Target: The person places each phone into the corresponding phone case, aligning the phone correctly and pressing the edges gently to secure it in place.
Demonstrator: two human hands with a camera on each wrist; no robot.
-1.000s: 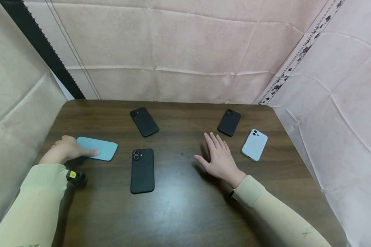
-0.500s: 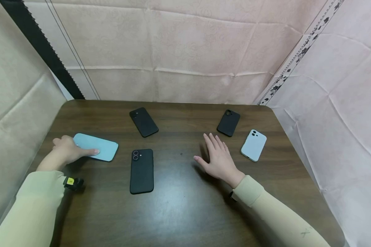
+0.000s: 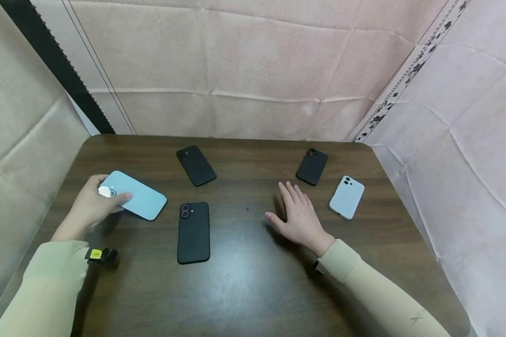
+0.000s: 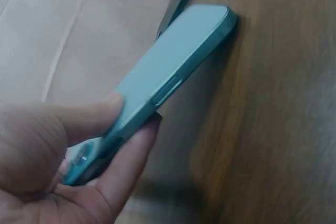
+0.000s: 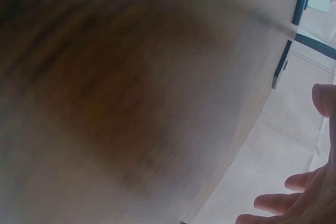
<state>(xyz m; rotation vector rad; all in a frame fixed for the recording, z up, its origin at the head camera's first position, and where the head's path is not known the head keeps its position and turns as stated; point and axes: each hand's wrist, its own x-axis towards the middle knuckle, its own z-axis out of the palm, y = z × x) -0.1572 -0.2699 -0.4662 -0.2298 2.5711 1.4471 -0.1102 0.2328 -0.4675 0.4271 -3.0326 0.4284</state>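
Observation:
A light blue phone (image 3: 141, 196) is pinched in my left hand (image 3: 89, 202) at the left of the table, thumb on its upper face and fingers beneath. In the left wrist view the phone (image 4: 168, 59) slants up from the hand (image 4: 63, 150), its far end near the wood. My right hand (image 3: 299, 217) lies palm down with fingers spread, holding nothing, near a pale blue-white phone (image 3: 347, 197) and a dark phone (image 3: 312, 167). The right wrist view shows that hand's fingers (image 5: 278, 203) at the lower right.
A black phone (image 3: 194, 233) lies at centre left, its camera end away from me. Another black phone (image 3: 196, 165) lies tilted farther back. The brown wooden table (image 3: 253, 299) has rounded back corners, with pale cloth (image 3: 253, 61) hanging behind and at both sides.
The light blue phone has turned and its camera end has risen in my left hand, so the round camera part now shows. My right hand has stayed in place.

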